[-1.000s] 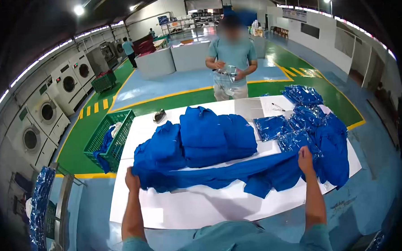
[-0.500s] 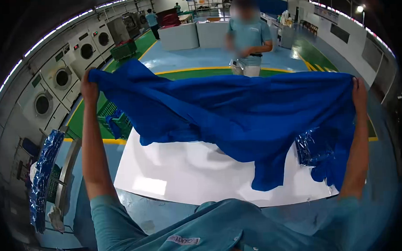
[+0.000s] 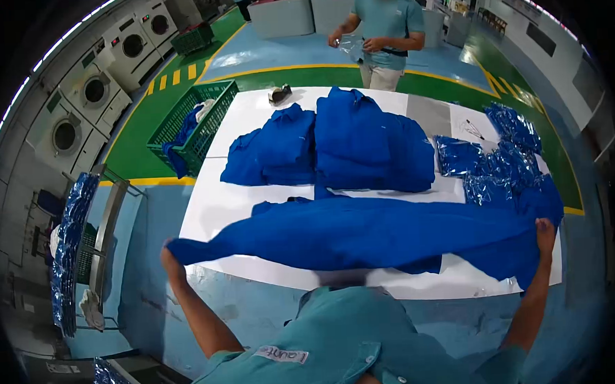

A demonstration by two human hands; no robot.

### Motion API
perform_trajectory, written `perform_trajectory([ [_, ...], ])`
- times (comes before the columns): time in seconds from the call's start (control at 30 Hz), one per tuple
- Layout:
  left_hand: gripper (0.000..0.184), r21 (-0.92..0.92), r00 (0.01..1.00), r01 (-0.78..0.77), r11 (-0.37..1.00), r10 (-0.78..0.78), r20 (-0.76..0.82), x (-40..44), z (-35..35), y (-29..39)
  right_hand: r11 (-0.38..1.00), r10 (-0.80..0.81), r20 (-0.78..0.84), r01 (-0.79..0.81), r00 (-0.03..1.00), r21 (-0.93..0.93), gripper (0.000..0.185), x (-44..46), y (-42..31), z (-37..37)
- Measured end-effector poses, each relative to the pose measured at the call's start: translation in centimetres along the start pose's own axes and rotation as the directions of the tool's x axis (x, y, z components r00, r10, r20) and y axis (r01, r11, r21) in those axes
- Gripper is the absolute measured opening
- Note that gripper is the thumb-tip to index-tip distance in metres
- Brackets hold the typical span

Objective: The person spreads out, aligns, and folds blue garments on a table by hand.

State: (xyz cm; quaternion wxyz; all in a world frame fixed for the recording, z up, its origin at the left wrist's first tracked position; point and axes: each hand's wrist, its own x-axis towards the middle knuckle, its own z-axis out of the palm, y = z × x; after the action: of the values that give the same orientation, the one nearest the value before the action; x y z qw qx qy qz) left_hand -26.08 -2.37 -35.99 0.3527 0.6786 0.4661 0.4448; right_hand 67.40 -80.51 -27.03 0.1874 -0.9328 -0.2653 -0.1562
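Note:
A blue shirt stretches sideways over the near part of the white table, pulled out between both hands. At its left end, the fingers of my left hand are closed on the fabric, just off the table's near left edge. My right hand grips the other end near the right edge, with cloth hanging below it. Behind the shirt stand two stacks of folded blue shirts, a lower left stack and a taller right stack. Blue garments in clear plastic lie at the right.
A green crate holding cloth stands beyond the table's left side. A tape dispenser sits at the far edge. Across the table, another person handles clear plastic. At left, a metal rack stands beside wrapped blue packs.
Both hands have come down and nearer, lowering the raised shirt towards the table. The folded stacks, tape dispenser and more wrapped garments now show behind it.

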Motion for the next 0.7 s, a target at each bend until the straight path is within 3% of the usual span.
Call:
perform_trajectory([
  [0.07, 0.021, -0.216, 0.932, 0.356, 0.909, -0.361, 0.015, -8.3, 4.0, -0.7, 0.918, 0.238, 0.053, -0.207, 0.97, -0.338, 0.025, -5.5, -0.8, 3.8],
  [0.1, 0.023, -0.072, 0.904, 0.426, 0.902, -0.422, 0.068, -11.6, 4.7, -4.5, 0.856, 0.338, -0.014, -0.313, 0.941, -0.412, 0.023, -7.9, -3.3, 5.9],
  [0.13, 0.032, 0.035, 0.814, 0.576, 0.817, -0.577, 0.072, -15.5, 5.6, -13.4, 0.777, 0.432, -0.08, -0.416, 0.898, -0.473, 0.029, -10.3, -6.6, 7.8],
  [0.17, 0.049, 0.307, 0.726, 0.649, 0.696, -0.687, 0.021, -18.4, 7.1, -11.3, 0.796, 0.441, -0.029, -0.406, 0.897, -0.449, 0.038, -12.2, -8.6, 10.3],
  [0.2, 0.057, 0.382, 0.743, 0.633, 0.673, -0.666, -0.058, -20.6, 8.8, -9.2, 0.935, 0.109, -0.179, -0.163, 0.978, -0.316, 0.043, -15.7, -6.4, 15.8],
  [0.23, 0.066, 0.456, 0.759, 0.617, 0.641, -0.638, -0.13, -22.2, 10.5, -7.8, 0.989, 0.082, -0.076, -0.091, 0.994, -0.116, 0.048, -18.3, -11.7, 17.3],
  [0.27, 0.071, 0.391, 0.789, 0.589, 0.707, -0.608, -0.088, -22.2, 11.9, -7.4, 1.0, -0.027, -0.04, 0.027, 0.999, 0.004, 0.046, -21.1, -17.8, 17.7],
  [0.3, 0.07, 0.387, 0.809, 0.567, 0.727, -0.58, -0.097, -21.8, 13.9, -5.8, 0.985, -0.078, 0.1, 0.061, 0.992, 0.163, 0.05, -24.0, -20.5, 20.2],
  [0.33, 0.067, 0.319, 0.886, 0.453, 0.833, -0.462, -0.051, -21.4, 15.8, -6.5, 0.994, -0.105, 0.163, 0.11, 0.981, -0.021, 0.066, -27.4, -24.7, 21.5],
  [0.37, 0.067, 0.3, 0.897, 0.419, 0.857, -0.442, 0.01, -20.6, 17.4, -5.0, 0.99, -0.137, 0.191, 0.14, 0.972, -0.001, 0.088, -29.6, -28.3, 22.0],
  [0.4, 0.066, 0.28, 0.907, 0.382, 0.881, -0.415, 0.07, -19.3, 19.0, -3.1, 0.986, -0.045, 0.324, -0.01, 0.945, 0.166, 0.099, -32.7, -28.5, 25.4],
  [0.43, 0.073, 0.25, 0.915, 0.319, 0.914, -0.366, 0.172, -17.7, 20.1, -3.3, 0.996, -0.075, 0.314, 0.054, 0.946, 0.073, 0.105, -34.8, -31.0, 25.8],
  [0.5, 0.08, 0.268, 0.851, 0.443, 0.856, -0.495, 0.175, -15.0, 22.6, -1.3, 0.994, -0.09, 0.322, 0.067, 0.943, 0.081, 0.099, -35.2, -31.8, 25.8],
  [0.53, 0.092, 0.478, 0.864, 0.343, 0.809, -0.471, 0.178, -14.0, 23.5, -2.6, 0.993, -0.106, 0.329, 0.084, 0.938, 0.08, 0.093, -35.5, -31.7, 25.8],
  [0.6, 0.1, 0.688, 0.783, 0.432, 0.583, -0.621, 0.034, -13.3, 25.6, -4.3, 0.99, -0.14, 0.33, 0.122, 0.933, 0.074, 0.081, -35.1, -31.2, 25.7],
  [0.67, 0.102, 0.743, 0.646, 0.51, 0.434, -0.764, 0.003, -13.4, 26.1, -5.9, 0.991, -0.137, 0.352, 0.131, 0.926, 0.04, 0.075, -35.3, -29.3, 27.1],
  [0.7, 0.095, 0.757, 0.738, 0.467, 0.458, -0.673, -0.048, -14.6, 26.6, -7.0, 0.99, -0.136, 0.381, 0.143, 0.914, 0.011, 0.069, -35.5, -28.0, 28.3],
])
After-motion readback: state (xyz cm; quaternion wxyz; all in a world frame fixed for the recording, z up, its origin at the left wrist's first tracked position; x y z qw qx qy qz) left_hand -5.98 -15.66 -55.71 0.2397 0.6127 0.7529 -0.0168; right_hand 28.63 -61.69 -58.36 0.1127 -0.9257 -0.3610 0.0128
